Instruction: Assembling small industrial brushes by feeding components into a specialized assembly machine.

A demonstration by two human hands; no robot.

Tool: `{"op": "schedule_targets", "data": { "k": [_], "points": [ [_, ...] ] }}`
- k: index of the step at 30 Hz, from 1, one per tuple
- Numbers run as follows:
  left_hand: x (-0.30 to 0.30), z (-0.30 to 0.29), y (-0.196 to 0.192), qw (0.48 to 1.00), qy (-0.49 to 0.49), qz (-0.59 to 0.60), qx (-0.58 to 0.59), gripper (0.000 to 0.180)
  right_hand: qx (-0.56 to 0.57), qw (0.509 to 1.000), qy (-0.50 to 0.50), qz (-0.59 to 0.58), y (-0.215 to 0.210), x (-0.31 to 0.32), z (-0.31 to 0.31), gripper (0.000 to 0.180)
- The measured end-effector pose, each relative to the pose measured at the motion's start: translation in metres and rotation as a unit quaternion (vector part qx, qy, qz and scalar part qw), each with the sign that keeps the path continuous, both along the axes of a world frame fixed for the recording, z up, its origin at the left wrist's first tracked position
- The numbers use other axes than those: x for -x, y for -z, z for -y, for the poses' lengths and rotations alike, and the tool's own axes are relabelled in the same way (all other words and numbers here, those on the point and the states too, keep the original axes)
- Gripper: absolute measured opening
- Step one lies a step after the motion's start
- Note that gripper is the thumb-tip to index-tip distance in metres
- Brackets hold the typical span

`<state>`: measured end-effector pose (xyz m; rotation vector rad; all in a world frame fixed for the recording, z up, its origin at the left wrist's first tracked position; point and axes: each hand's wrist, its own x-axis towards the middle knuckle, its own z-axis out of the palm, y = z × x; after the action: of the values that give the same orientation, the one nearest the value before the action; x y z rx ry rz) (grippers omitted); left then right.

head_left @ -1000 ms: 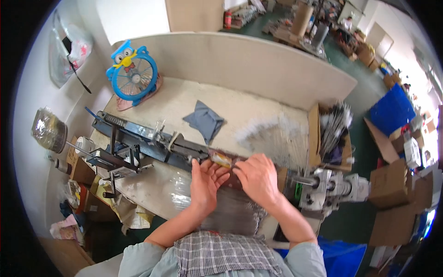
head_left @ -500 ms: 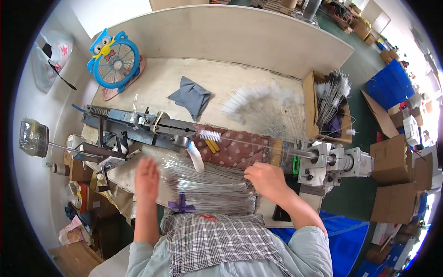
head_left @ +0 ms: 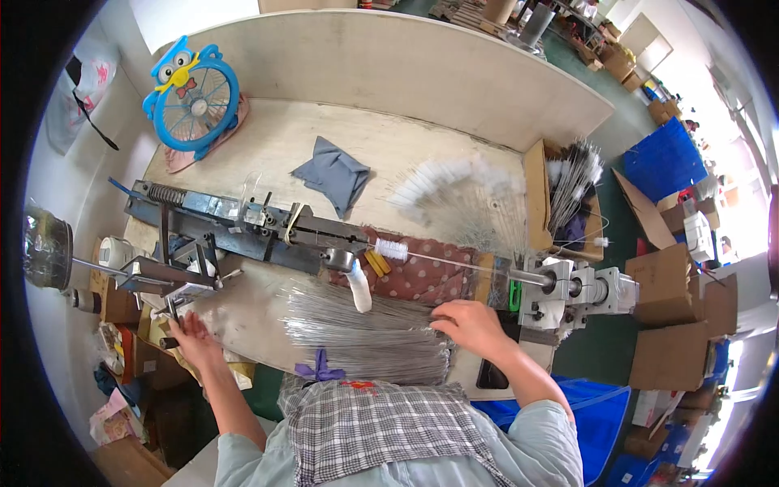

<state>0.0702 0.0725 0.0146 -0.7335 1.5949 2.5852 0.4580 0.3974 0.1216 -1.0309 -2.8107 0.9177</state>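
At the lower left, my left hand (head_left: 197,345) is beside the dark handle (head_left: 169,342) of a lever on the bench machine. Its fingers are apart, and I cannot tell if they touch the handle. My right hand (head_left: 472,326) is at the right end of a bundle of thin metal wires (head_left: 365,334), fingers curled and pressed together; what is between them is hidden. A white-bristled brush (head_left: 391,249) on a twisted wire stem stretches between the machine's rail (head_left: 243,225) and the metal spindle (head_left: 531,277) on the right. Below the brush head juts a white-wrapped handle (head_left: 359,290).
A blue cartoon-shaped fan (head_left: 196,107) stands at the back left, near a grey cloth (head_left: 332,174). Finished-looking white brushes (head_left: 454,191) lie fanned out at the back right, beside a cardboard box (head_left: 537,195) of brushes. A purple tie (head_left: 320,367) lies by the wires.
My left hand has moved left and down, from beside the wire bundle to the lever handle. My right hand has stayed at the wire ends. The view has shifted slightly.
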Motion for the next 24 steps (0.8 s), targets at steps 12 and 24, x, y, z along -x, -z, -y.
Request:
{"op": "schedule_targets", "data": {
  "k": [12, 24],
  "points": [
    [-0.198, -0.204, -0.071, 0.841, 0.538, 0.047, -0.013, 0.029, -0.056, 0.998, -0.029, -0.020, -0.012, -0.025, -0.007, 0.016],
    [-0.158, -0.176, -0.163, 0.741, 0.543, 0.215, -0.331, 0.055, -0.269, 0.958, -0.019, 0.099, -0.082, -0.025, -0.007, 0.032]
  ]
}}
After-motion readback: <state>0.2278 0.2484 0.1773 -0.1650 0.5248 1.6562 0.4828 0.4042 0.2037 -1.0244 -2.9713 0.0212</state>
